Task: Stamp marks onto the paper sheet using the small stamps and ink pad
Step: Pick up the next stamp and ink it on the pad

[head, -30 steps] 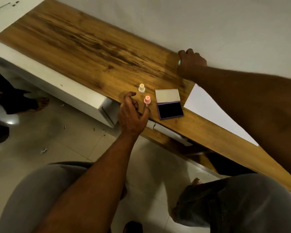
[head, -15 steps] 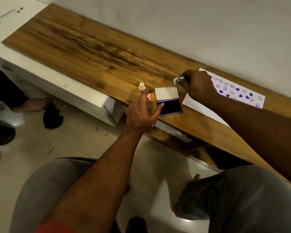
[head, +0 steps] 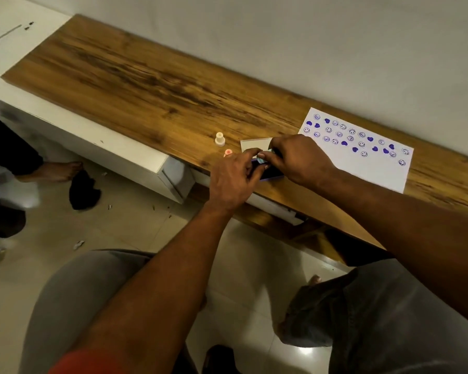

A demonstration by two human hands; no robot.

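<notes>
A white paper sheet (head: 373,163) with several purple smiley and heart marks lies on the wooden tabletop (head: 152,85) at the right. The open ink pad (head: 272,174) sits left of it, mostly covered by my hands; its pale lid (head: 250,144) shows behind them. My right hand (head: 299,160) pinches a small teal stamp (head: 262,157) over the pad. My left hand (head: 234,179) rests against the pad's near left side, fingers touching it. A white stamp (head: 220,139) stands upright to the left, and a pink stamp (head: 227,152) peeks out behind my left hand.
The tabletop sits against a grey wall (head: 308,36). A white cabinet (head: 73,130) runs under its left part. On the tiled floor at left are another person's bare foot (head: 54,168) and a dark cloth (head: 84,190). My knees fill the lower view.
My right hand has carried the teal stamp from the paper's edge down onto the ink pad. My left hand has shifted right, against the pad. The camera view has tilted, showing more of the sheet.
</notes>
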